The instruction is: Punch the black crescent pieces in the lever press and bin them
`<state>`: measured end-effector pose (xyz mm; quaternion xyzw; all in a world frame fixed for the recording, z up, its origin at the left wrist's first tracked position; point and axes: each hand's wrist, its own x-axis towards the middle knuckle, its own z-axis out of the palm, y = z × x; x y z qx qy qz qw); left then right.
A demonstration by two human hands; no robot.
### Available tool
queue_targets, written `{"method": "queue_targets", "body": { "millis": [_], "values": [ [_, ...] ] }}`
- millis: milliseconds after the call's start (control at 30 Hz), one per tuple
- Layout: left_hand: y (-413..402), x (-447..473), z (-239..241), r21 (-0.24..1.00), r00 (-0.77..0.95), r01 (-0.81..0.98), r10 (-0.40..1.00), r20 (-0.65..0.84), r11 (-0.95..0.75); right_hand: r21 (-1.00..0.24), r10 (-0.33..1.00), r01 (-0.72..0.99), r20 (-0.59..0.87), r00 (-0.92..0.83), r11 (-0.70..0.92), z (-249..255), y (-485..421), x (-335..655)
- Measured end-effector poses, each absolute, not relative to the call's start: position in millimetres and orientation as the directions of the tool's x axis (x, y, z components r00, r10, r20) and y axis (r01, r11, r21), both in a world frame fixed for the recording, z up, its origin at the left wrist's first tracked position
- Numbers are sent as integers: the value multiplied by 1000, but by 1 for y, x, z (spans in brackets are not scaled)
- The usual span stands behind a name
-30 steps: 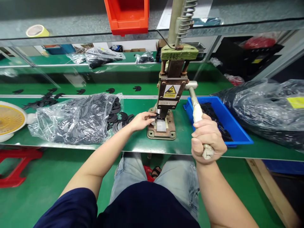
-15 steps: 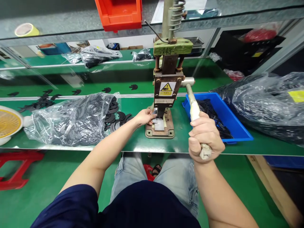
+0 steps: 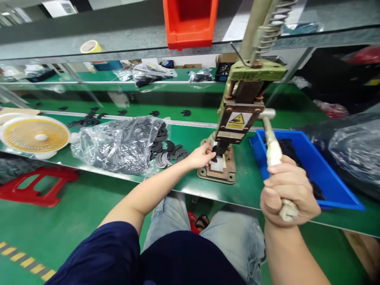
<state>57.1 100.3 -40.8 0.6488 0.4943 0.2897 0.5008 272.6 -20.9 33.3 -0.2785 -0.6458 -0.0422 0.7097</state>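
A hand press [image 3: 237, 120] with a green top plate and a yellow warning label stands on the green bench. My right hand [image 3: 289, 190] is wrapped round its tape-covered lever handle [image 3: 273, 150]. At the press's base, my left hand [image 3: 203, 156] pinches a small flat black piece [image 3: 214, 152] under the ram. A pale block [image 3: 217, 164] sits on the rusty base plate [image 3: 204, 173] beside those fingertips; the fingers hide part of the piece. Loose curved black pieces [image 3: 177, 152] spill from a clear plastic bag [image 3: 113, 146] left of the press.
To the right stands a blue bin [image 3: 341, 188] holding black parts, with a large plastic bag [image 3: 353, 146] behind it. A white and yellow fan [image 3: 37, 134] lies at the left. Overhead, the shelf bears an orange bin [image 3: 191, 37] and a tape roll [image 3: 90, 46].
The view has swung left, so the press and bench things appear further right. The black piece between my left fingers shows more clearly. My right hand keeps its grip on the lever.
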Motion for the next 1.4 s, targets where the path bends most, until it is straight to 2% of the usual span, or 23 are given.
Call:
{"method": "queue_targets", "body": {
  "millis": [100, 167, 200, 267, 367, 433, 533, 633, 900, 1067, 1200, 1300, 1400],
  "values": [
    [95, 18, -37, 920, 369, 375, 929, -37, -113, -350, 305, 412, 937, 173, 841, 32, -18, 273],
    [104, -21, -30, 859, 284, 489, 959, 9, -153, -356, 304, 408, 934, 187, 841, 30, -16, 273],
    [111, -43, -26, 760, 196, 631, 980, 37, -155, -358, 303, 406, 933, 196, 840, 29, -16, 273],
    [127, -81, -19, 523, 15, 852, 999, 28, -28, -362, 301, 407, 931, 208, 838, 29, -15, 273],
    [147, -114, -15, 272, -138, 950, 988, -75, 154, -365, 301, 417, 929, 213, 832, 29, -15, 272],
    [154, -118, -19, 195, -170, 961, 976, -135, 195, -363, 300, 417, 930, 212, 833, 30, -15, 271],
    [158, -110, -27, 160, -175, 966, 967, -186, 205, -364, 311, 415, 931, 191, 834, 32, -16, 272],
    [160, -105, -34, 210, -126, 963, 971, -205, 169, -346, 304, 422, 938, 165, 838, 34, -18, 273],
    [147, -111, -27, 556, 19, 827, 986, -165, 77, -350, 306, 412, 937, 170, 841, 32, -18, 273],
    [138, -117, -21, 789, 127, 605, 965, -230, 108, -317, 269, 411, 948, 172, 855, 31, -16, 271],
    [128, -111, -16, 912, 95, 389, 978, -183, 133, -306, 251, 420, 950, 184, 854, 30, -16, 269],
    [115, -93, -13, 975, 88, 183, 985, -146, 128, -308, 258, 422, 951, 172, 853, 30, -17, 269],
    [99, -67, -16, 988, 171, 90, 975, -143, 129, -308, 262, 428, 951, 162, 850, 31, -19, 269]
  ]
}}
